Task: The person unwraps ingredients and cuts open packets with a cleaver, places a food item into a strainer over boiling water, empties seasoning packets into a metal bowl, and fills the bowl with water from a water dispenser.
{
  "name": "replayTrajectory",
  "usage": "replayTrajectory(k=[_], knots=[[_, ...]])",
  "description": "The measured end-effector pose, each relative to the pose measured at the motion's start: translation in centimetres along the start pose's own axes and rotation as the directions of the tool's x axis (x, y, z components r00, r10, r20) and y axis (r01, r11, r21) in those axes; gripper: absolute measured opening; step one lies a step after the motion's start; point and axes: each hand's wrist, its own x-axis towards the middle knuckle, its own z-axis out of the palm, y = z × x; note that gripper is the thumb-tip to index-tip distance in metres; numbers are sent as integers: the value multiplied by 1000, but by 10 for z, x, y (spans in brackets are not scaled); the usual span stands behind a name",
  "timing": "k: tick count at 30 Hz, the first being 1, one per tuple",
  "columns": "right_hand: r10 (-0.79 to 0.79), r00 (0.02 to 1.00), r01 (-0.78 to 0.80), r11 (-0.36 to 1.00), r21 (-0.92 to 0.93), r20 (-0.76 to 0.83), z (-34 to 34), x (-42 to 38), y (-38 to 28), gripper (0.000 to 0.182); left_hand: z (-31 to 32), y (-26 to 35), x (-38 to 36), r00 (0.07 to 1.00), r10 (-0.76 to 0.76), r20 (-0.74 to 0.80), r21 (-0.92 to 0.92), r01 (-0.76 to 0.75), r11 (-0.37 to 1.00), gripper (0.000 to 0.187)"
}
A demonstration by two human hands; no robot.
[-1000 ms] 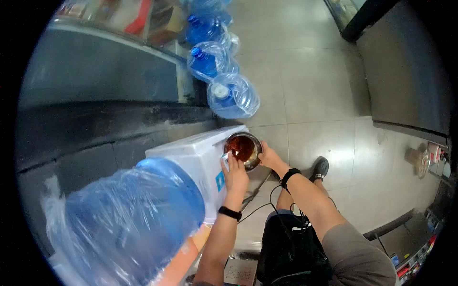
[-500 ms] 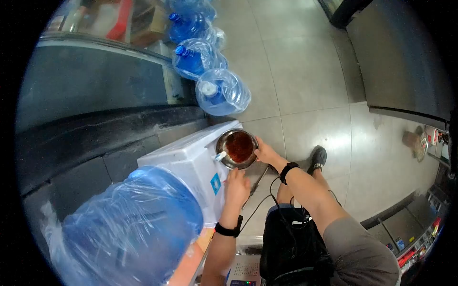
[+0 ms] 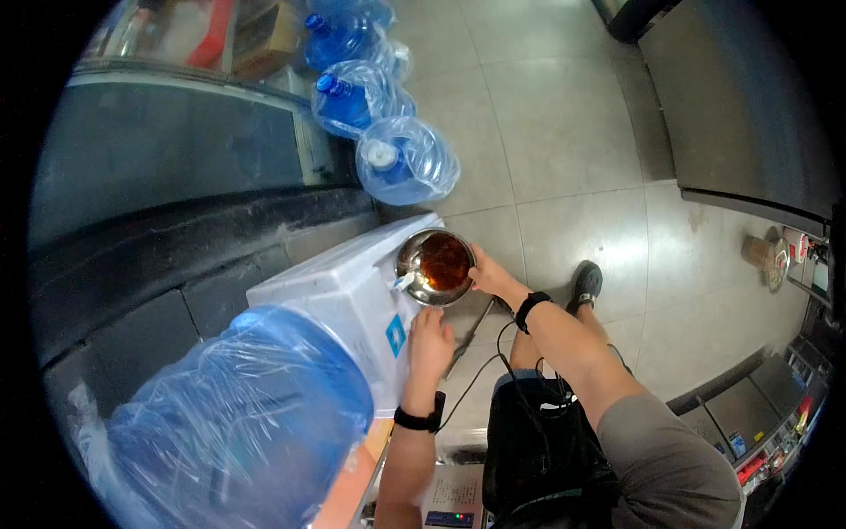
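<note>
A round metal bowl (image 3: 412, 256) with reddish-brown liquid in it is up against the front of a white water dispenser (image 3: 352, 304), under its small white tap (image 3: 403, 282). My right hand (image 3: 495, 275) grips the bowl's right rim. Just below the bowl is my left hand (image 3: 430, 342), near the dispenser's front; its fingers are partly hidden, and whether they touch the bowl's underside cannot be made out. A big blue water bottle (image 3: 256, 410) wrapped in clear plastic sits on the dispenser.
Several blue water bottles (image 3: 407, 163) in plastic stand in a row on the tiled floor (image 3: 573, 123). A dark cabinet (image 3: 749, 106) is at the upper right, shelves with small items at the lower right. Cables and a black bag (image 3: 542, 450) hang before my body.
The liquid's surface has shifted within the bowl and looks shinier, with more bare metal at the left. The bowl and both hands appear slightly higher in view, as does the scene around them.
</note>
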Motion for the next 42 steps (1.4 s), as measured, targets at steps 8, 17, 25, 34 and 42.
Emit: replayTrajectory(k=[8,17,25,34,42], knots=[[27,1000,-27,999,-32,-8,-2,-5,-15,63,-4,2,2,1000,5,-22,-15,-5,1000,28],[32,999,-33,999,-25,-15,0,-1,-11,65,-7,4,4,1000,-10,5,-35,10,999,29],[24,1000,-24,1000,-18,-20,0,-2,-9,63,-6,5,2,1000,-11,-6,-17,11,1000,30],[54,999,-54,995,-79,-8,-2,-3,-13,63,-9,6,2,1000,10,9,-19,-9,1000,30],[45,999,-45,998,-34,-17,-1,-2,-11,63,-9,7,-2,1000,-20,6,-34,20,999,29]])
